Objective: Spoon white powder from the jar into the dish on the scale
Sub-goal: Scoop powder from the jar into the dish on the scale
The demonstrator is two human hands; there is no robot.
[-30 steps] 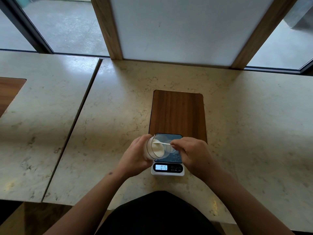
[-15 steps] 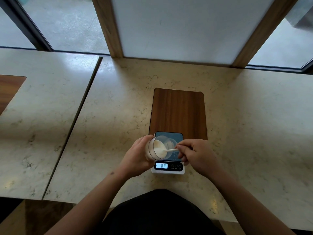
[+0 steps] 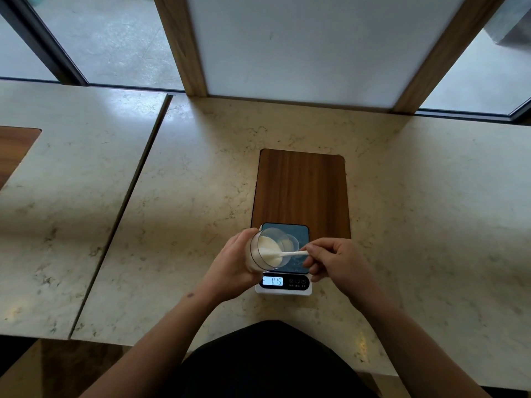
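Observation:
My left hand [image 3: 230,271] grips a clear jar [image 3: 265,251] of white powder, tilted with its mouth toward the right, over the left side of the scale [image 3: 284,282]. My right hand [image 3: 336,264] pinches a white spoon [image 3: 290,253] whose bowl reaches into the jar's mouth and rests in the powder. A small clear dish [image 3: 290,242] sits on the scale's dark platform, mostly hidden behind the jar. The lit display reads about 0.15.
The scale stands at the near end of a wooden inlay [image 3: 301,191] in the marble counter [image 3: 416,225]. A seam [image 3: 126,202] splits the counter on the left, where a second wooden inlay [image 3: 14,150] lies. Window frames [image 3: 181,44] rise behind.
The spoon has pushed deeper into the jar's powder. My right hand has shifted slightly to the right, away from the jar. The display went from two lines of digits to a single reading.

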